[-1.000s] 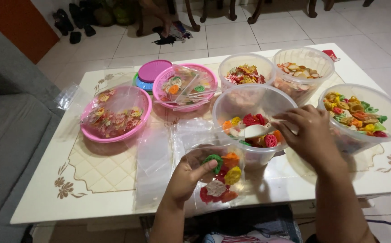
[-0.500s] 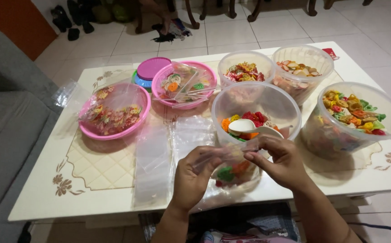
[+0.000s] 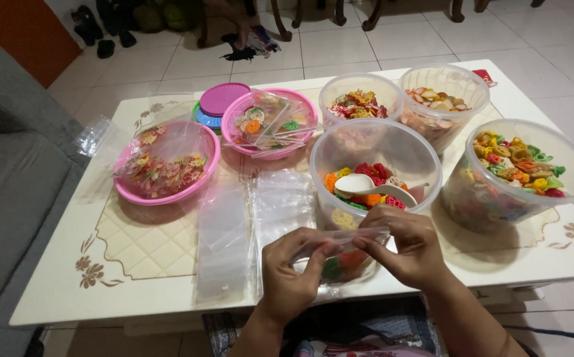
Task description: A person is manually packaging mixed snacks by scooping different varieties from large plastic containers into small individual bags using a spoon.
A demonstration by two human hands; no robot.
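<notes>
A: Pinching the top edge of a small clear bag (image 3: 343, 254) from both sides — left hand (image 3: 291, 270) and right hand (image 3: 411, 246) are each closed on its mouth. The bag hangs just in front of the spoon bowl (image 3: 425, 173), at the table (image 3: 69, 277) edge nearest the person.

B: Contents?

A: A few coloured crackers, green and orange visible through the film. A white spoon (image 3: 366, 186) lies in the spoon bowl on more of the same.

B: Handling?

A: Judged light, soft and slippery — thin film that crumples, with brittle pieces inside. Hold is best kept at the top edge, not the filled belly.

B: Surroundings?

A: Empty bags (image 3: 224, 244) lie flat left of the spoon bowl; pink bowls (image 3: 168, 165) with filled bags sit farther left; three more clear tubs stand behind and right of it.
</notes>
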